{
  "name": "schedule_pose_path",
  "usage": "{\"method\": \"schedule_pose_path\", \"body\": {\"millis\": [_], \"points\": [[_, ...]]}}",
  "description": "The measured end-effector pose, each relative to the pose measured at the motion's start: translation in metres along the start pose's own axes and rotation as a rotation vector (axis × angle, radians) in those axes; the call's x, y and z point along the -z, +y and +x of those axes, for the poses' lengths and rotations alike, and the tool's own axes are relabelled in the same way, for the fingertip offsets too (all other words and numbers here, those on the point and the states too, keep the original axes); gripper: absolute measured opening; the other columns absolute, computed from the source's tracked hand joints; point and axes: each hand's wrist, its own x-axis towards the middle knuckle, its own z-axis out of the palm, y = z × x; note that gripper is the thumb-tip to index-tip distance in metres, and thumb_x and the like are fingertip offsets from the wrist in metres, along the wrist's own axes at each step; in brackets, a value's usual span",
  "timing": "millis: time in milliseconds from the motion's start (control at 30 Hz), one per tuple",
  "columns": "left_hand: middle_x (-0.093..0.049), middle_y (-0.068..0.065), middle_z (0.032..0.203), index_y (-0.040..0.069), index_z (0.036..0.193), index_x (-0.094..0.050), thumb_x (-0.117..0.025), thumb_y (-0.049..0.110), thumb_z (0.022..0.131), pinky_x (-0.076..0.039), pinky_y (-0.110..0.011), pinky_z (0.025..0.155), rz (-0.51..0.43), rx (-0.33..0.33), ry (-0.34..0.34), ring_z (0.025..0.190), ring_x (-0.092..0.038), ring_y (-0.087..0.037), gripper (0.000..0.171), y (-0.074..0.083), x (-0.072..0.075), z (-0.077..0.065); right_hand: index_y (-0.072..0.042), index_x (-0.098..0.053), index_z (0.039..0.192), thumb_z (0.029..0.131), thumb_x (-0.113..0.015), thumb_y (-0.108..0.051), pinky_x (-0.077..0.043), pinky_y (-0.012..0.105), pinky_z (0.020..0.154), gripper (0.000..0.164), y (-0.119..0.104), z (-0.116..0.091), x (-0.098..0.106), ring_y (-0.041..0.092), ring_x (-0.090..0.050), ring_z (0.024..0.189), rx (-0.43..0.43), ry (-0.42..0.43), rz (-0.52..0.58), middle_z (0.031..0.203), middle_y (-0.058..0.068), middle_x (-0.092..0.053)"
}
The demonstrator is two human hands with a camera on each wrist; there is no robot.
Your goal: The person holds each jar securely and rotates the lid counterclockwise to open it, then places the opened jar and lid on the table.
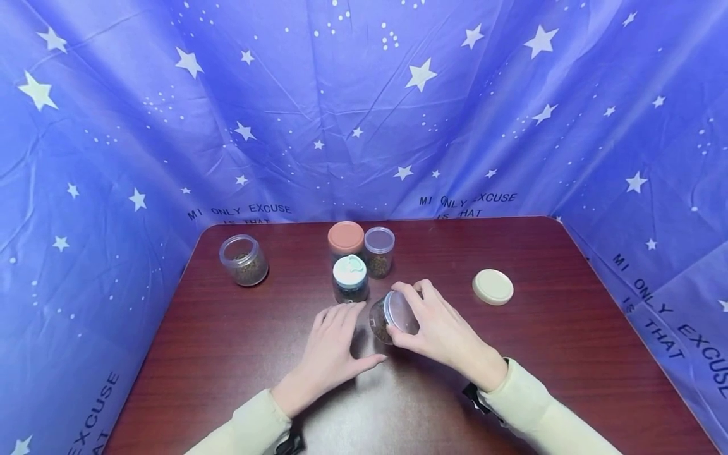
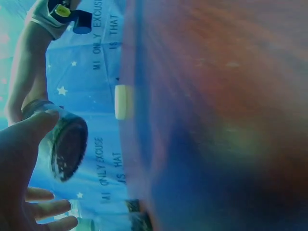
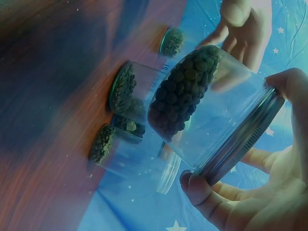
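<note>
My right hand (image 1: 446,328) grips a clear jar (image 1: 380,321) by its clear screw lid, fingers and thumb around the lid's ridged edge. Dark round grains (image 3: 185,91) lie inside the jar, which is tilted and raised over the table with its base toward my left hand. Fingers spread and thumb apart, my left hand (image 1: 334,344) is just left of the jar; in the left wrist view its thumb (image 2: 41,125) overlaps the jar. Close beyond the left fingertips stands a jar with a white and pale green lid (image 1: 349,270).
Behind stand an orange-lidded jar (image 1: 345,236) and a clear-lidded jar (image 1: 379,260) of grains. An uncovered jar (image 1: 246,265), partly filled, stands at the back left. A cream lid (image 1: 493,287) lies on the red-brown table (image 1: 227,366) at right. Blue star-printed curtain (image 1: 318,95) surrounds the table.
</note>
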Motion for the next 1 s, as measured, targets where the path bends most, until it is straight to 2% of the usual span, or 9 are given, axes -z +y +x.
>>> {"method": "schedule_pose_path", "body": {"millis": [133, 267, 633, 767, 900, 1000], "points": [[-0.062, -0.009, 0.140, 0.004, 0.147, -0.051, -0.085, 0.066, 0.072, -0.044, -0.051, 0.106, -0.045, 0.022, -0.037, 0.129, -0.056, -0.027, 0.104, 0.006, -0.005, 0.014, -0.017, -0.056, 0.139, 0.082, -0.080, -0.042, -0.054, 0.034, 0.069, 0.067, -0.004, 0.000, -0.001, 0.017, -0.055, 0.084, -0.018, -0.016, 0.007, 0.104, 0.004, -0.050], [-0.064, -0.009, 0.137, 0.005, 0.148, -0.050, -0.087, 0.067, 0.069, -0.044, -0.051, 0.106, -0.074, 0.045, -0.042, 0.127, -0.058, -0.025, 0.107, 0.010, -0.011, 0.020, -0.018, -0.056, 0.140, 0.083, -0.079, -0.043, -0.055, 0.035, 0.070, 0.067, -0.008, 0.000, -0.003, 0.017, -0.055, 0.085, -0.028, -0.035, 0.019, 0.105, 0.004, -0.050], [-0.069, -0.005, 0.122, 0.008, 0.135, -0.058, -0.089, 0.054, 0.066, -0.045, -0.046, 0.097, -0.087, 0.058, -0.007, 0.118, -0.060, -0.023, 0.088, 0.010, -0.021, 0.023, -0.017, -0.057, 0.140, 0.084, -0.079, -0.045, -0.054, 0.033, 0.069, 0.067, -0.011, -0.001, -0.006, 0.016, -0.054, 0.086, -0.024, -0.053, 0.015, 0.103, 0.003, -0.050], [-0.070, -0.005, 0.121, 0.009, 0.133, -0.059, -0.090, 0.051, 0.064, -0.045, -0.044, 0.094, -0.114, 0.072, 0.002, 0.117, -0.061, -0.022, 0.087, 0.009, -0.021, 0.022, -0.017, -0.054, 0.145, 0.085, -0.080, -0.051, -0.054, 0.032, 0.068, 0.074, -0.012, 0.000, -0.003, 0.016, -0.054, 0.087, 0.005, -0.061, 0.002, 0.105, 0.002, -0.050], [-0.071, -0.005, 0.119, 0.009, 0.133, -0.059, -0.091, 0.051, 0.063, -0.043, -0.042, 0.091, -0.164, 0.111, 0.010, 0.116, -0.061, -0.021, 0.087, 0.007, -0.021, 0.021, -0.016, -0.051, 0.150, 0.082, -0.081, -0.059, -0.056, 0.037, 0.071, 0.085, -0.014, 0.004, 0.005, 0.021, -0.058, 0.093, 0.037, -0.041, -0.028, 0.111, 0.004, -0.053], [-0.070, -0.002, 0.116, 0.010, 0.132, -0.059, -0.091, 0.052, 0.065, -0.042, -0.040, 0.090, -0.222, 0.154, 0.003, 0.111, -0.062, -0.020, 0.085, 0.007, -0.022, 0.020, -0.015, -0.053, 0.149, 0.082, -0.082, -0.059, -0.056, 0.041, 0.074, 0.085, -0.015, 0.007, 0.011, 0.024, -0.059, 0.096, 0.047, -0.019, -0.045, 0.113, 0.006, -0.054]]}}
